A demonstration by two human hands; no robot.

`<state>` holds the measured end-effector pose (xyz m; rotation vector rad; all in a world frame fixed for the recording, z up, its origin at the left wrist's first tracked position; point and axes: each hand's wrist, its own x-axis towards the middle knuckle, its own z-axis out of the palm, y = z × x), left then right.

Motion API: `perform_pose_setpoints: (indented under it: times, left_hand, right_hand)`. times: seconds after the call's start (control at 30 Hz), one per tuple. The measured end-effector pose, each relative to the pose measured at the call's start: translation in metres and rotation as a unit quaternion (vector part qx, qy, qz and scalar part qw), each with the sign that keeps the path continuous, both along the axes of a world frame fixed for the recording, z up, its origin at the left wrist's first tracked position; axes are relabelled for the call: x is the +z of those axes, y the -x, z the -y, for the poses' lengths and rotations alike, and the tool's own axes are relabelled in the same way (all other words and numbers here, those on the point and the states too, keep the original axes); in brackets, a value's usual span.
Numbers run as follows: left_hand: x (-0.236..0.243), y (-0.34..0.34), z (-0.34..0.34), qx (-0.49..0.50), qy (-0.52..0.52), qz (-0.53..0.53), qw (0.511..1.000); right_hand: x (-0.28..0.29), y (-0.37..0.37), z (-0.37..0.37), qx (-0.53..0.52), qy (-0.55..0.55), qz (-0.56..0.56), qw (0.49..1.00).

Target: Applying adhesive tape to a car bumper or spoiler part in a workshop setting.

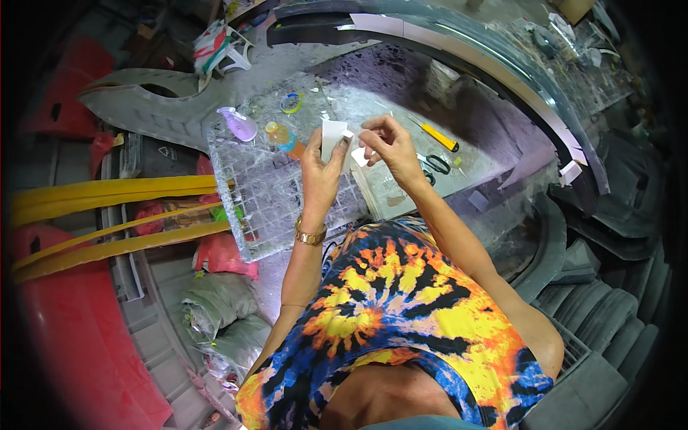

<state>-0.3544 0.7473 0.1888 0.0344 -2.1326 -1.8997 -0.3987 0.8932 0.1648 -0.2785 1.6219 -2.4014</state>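
The left hand (320, 166), a gold watch (310, 234) on its wrist, grips a white sheet (332, 136) upright between thumb and fingers. The right hand (387, 143) pinches a small white piece (359, 157) just beside that sheet, above the desk (401, 79). Beneath the hands lies a clear grid tray (279, 208) bearing a purple bottle (239, 123), an orange bottle (279, 135) and a tape roll (291, 103). To the right, a yellow utility knife (438, 136) and black scissors (436, 164) rest on the desk.

white sheet (332, 136): lower part hidden behind left hand (319, 172) | scissors (435, 165): handles show, blades seemingly behind right hand (387, 147)
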Motion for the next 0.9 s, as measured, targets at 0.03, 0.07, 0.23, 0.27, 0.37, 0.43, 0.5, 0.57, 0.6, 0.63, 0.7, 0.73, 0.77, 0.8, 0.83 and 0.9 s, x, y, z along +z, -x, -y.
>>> perform_pose_setpoints:
  times: [0.03, 0.07, 0.23, 0.27, 0.37, 0.43, 0.5, 0.57, 0.6, 0.63, 0.7, 0.73, 0.77, 0.8, 0.83, 0.9]
  left_hand:
    - [-0.002, 0.001, -0.002, 0.01, -0.047, -0.005, 0.999]
    - [-0.006, 0.003, -0.002, 0.01, -0.045, -0.006, 0.999]
    - [-0.014, 0.0, -0.011, 0.029, -0.166, 0.003, 0.986]
    - [-0.018, 0.0, -0.007, 0.028, -0.165, 0.004, 0.986]
    - [-0.02, 0.002, 0.008, 0.032, -0.002, -0.019, 0.999]
    - [-0.01, 0.003, 0.014, 0.013, -0.013, -0.014, 1.0]
    - [-0.007, 0.004, 0.019, -0.002, -0.015, -0.017, 1.0]
    - [0.0, 0.004, 0.02, -0.03, 0.001, -0.033, 0.999]
    - [0.002, 0.003, 0.022, -0.03, 0.002, -0.033, 0.999]
    - [0.003, 0.003, 0.024, -0.036, 0.024, -0.031, 0.999]
    - [0.006, 0.002, 0.027, -0.042, 0.047, -0.029, 0.998]
    - [0.009, 0.002, 0.029, -0.047, 0.07, -0.029, 0.996]
    - [0.011, 0.002, 0.029, -0.052, 0.093, -0.03, 0.994]
    - [0.013, 0.002, 0.03, -0.052, 0.093, -0.029, 0.994]
    - [0.014, 0.001, 0.03, -0.056, 0.117, -0.048, 0.99]
    - [0.018, 0.0, 0.028, -0.06, 0.141, -0.065, 0.986]
  right_hand:
    - [-0.002, -0.002, -0.002, -0.029, -0.004, 0.014, 0.999]
    - [-0.006, -0.004, -0.002, -0.028, -0.039, -0.017, 0.999]
    - [-0.008, -0.009, 0.011, -0.046, -0.138, -0.154, 0.977]
    - [-0.007, -0.008, 0.01, -0.041, -0.154, -0.158, 0.974]
    - [-0.004, -0.007, 0.004, -0.031, -0.191, -0.184, 0.964]
    - [0.001, -0.007, 0.002, -0.025, -0.212, -0.206, 0.955]
    - [0.007, -0.008, 0.003, -0.042, -0.223, -0.244, 0.943]
    - [0.01, -0.007, 0.005, -0.038, -0.232, -0.252, 0.939]
    - [0.012, -0.007, 0.005, -0.034, -0.241, -0.259, 0.935]
    - [0.013, -0.007, 0.004, -0.034, -0.241, -0.259, 0.935]
    - [0.017, -0.007, 0.003, -0.04, -0.258, -0.303, 0.917]
    - [0.02, -0.007, 0.001, -0.04, -0.258, -0.302, 0.917]
    - [0.024, -0.008, 0.0, -0.038, -0.277, -0.311, 0.908]
    - [0.027, -0.009, -0.001, -0.036, -0.297, -0.32, 0.899]
    - [0.029, -0.009, -0.002, -0.037, -0.297, -0.32, 0.899]
    - [0.031, -0.009, -0.003, -0.021, -0.314, -0.313, 0.896]
